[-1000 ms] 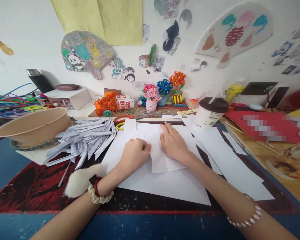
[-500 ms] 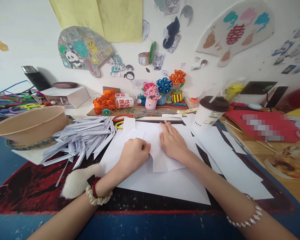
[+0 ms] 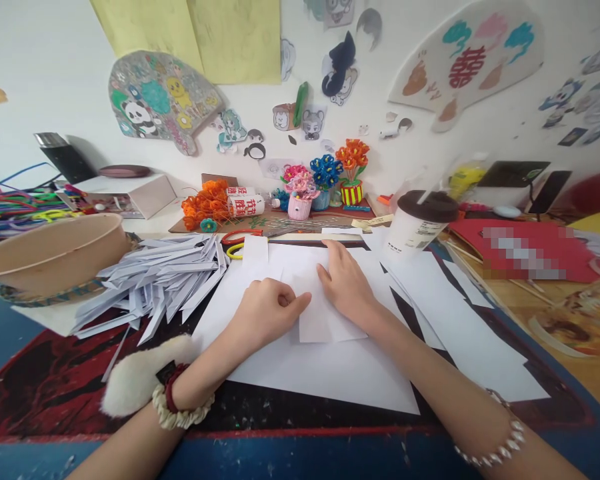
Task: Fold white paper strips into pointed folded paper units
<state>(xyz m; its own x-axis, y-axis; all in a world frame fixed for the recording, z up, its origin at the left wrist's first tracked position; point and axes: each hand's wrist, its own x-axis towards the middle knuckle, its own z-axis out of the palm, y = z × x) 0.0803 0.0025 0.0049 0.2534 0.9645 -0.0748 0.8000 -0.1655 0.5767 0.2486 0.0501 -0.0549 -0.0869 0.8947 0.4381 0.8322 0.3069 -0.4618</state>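
Note:
A small sheet of white paper (image 3: 325, 323) lies on a larger white sheet (image 3: 340, 377) in front of me. My left hand (image 3: 267, 310) is closed at its left edge, with the fingers curled under and the thumb over the paper. The curled fingertips are hidden. My right hand (image 3: 347, 283) rests open on the small sheet, its fingers pointing away from me. To the left lies a pile of narrow folded paper strips (image 3: 155, 273). A small white paper piece (image 3: 255, 250) partly covers scissors with red and yellow handles (image 3: 234, 252).
A beige bowl (image 3: 55, 243) stands at the left. A lidded drink cup (image 3: 417, 227) with a straw stands behind my right hand, near more white sheets (image 3: 480, 333). Pots of handmade flowers (image 3: 300, 207) line the back. A white fluffy object (image 3: 140, 380) lies by my left wrist.
The small sheet's lifted left part now lies flatter. My left thumb has stretched out rightward over its edge, and the right fingers are slightly more bent. The view has shifted slightly.

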